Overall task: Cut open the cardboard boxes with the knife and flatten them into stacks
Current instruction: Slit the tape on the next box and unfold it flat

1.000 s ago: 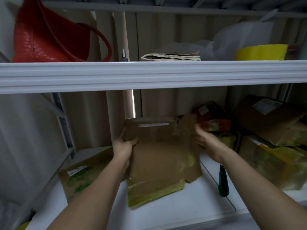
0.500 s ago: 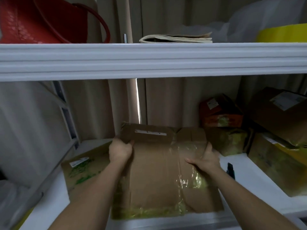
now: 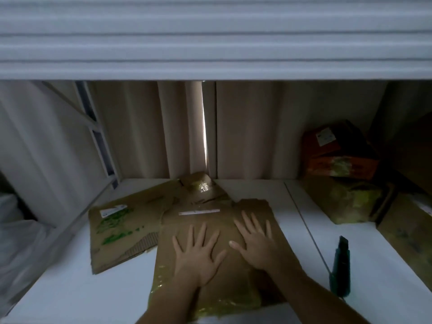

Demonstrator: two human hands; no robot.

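1. Pressing flat with both palms: left hand (image 3: 198, 256) and right hand (image 3: 257, 246) side by side on the cut-open box (image 3: 210, 298), fingers straight and spread, gripping nothing.
2. Lying under the fingers, on the white shelf (image 3: 70, 298): that box, now a single sheet with glossy tape along its near edge and a white label strip (image 3: 199, 212) just beyond the fingertips.
3. Beyond and to the left of the left fingers: an earlier flattened sheet (image 3: 117, 235) with green print, partly tucked under the pressed one, looking like the start of a stack.
4. Past the fingertips toward the curtain: a crumpled cardboard flap (image 3: 201, 185) standing up, not yet flat.
5. Well to the right of the right fingers: the knife (image 3: 340, 270), dark green, lying on the shelf, untouched.
6. Farther right, beyond the knife: uncut boxes, a tan taped one (image 3: 346, 202) with an orange-red one (image 3: 336, 153) on top, and more at the frame edge, too dark to count.
7. Judged progress: two boxes opened and down, several left to cut; likely less than half done.
8. Likely next: squaring the pressed sheet onto the stack, then picking up the knife for another box.
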